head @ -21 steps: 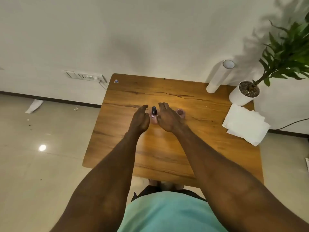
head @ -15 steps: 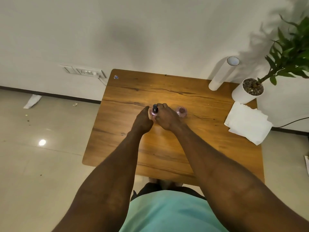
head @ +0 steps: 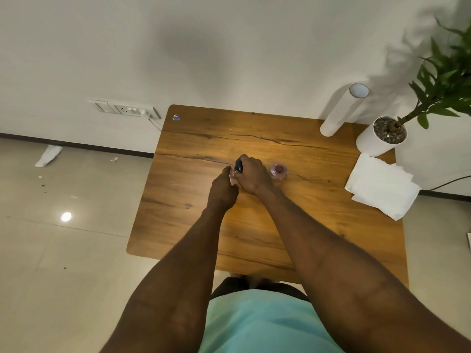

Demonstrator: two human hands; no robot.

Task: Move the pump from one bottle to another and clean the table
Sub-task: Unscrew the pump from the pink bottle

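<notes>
bare arms, a pale green top

the person wore a light mint-green top (head: 265, 324), plain and unmarked, which filled the lower middle of the head view. a dark band of clothing (head: 229, 289) showed just above the top's upper edge. both forearms were bare from the frame edge to the wrist, with no sleeve showing on them. the left hand (head: 223, 186) and the right hand (head: 252, 174) were bare too, without gloves. below the counter's near edge, a glimpse of what looked like toes (head: 251, 281) appeared, too dim to tell more.
</notes>
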